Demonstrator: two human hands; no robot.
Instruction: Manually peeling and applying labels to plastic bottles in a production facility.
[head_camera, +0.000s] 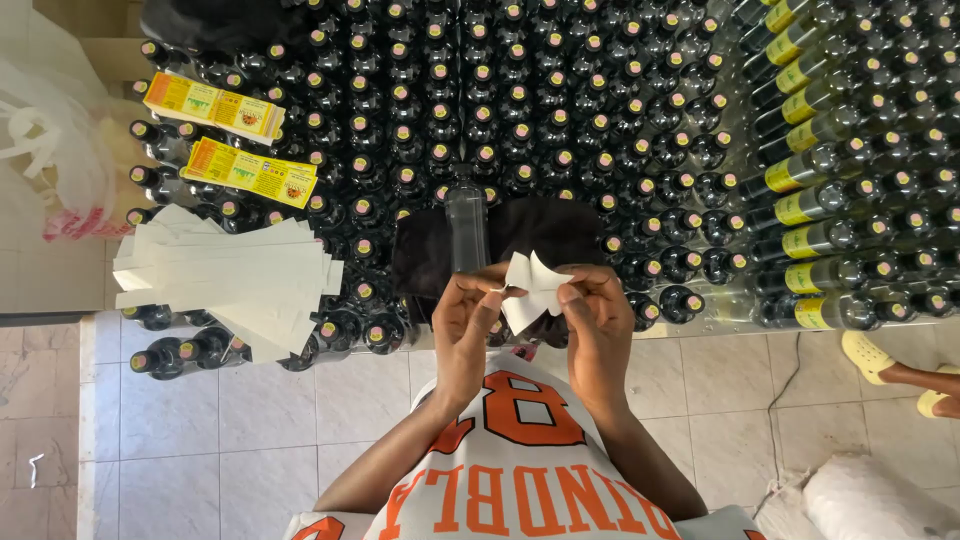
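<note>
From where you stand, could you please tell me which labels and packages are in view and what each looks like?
Label: white, curling, between left hand and right hand.
Label stacks: two yellow-orange rectangular bundles on the bottles, upper left.
Backing strips: fanned white paper, left.
Labelled bottles: dark, lying sideways, yellow bands, right.
Plastic bag: clear, far left.

I'm looking at a small bottling workshop: packed rows of dark bottles (520, 110), stacked yellow labels (250, 172), tiled floor (250, 420).
</note>
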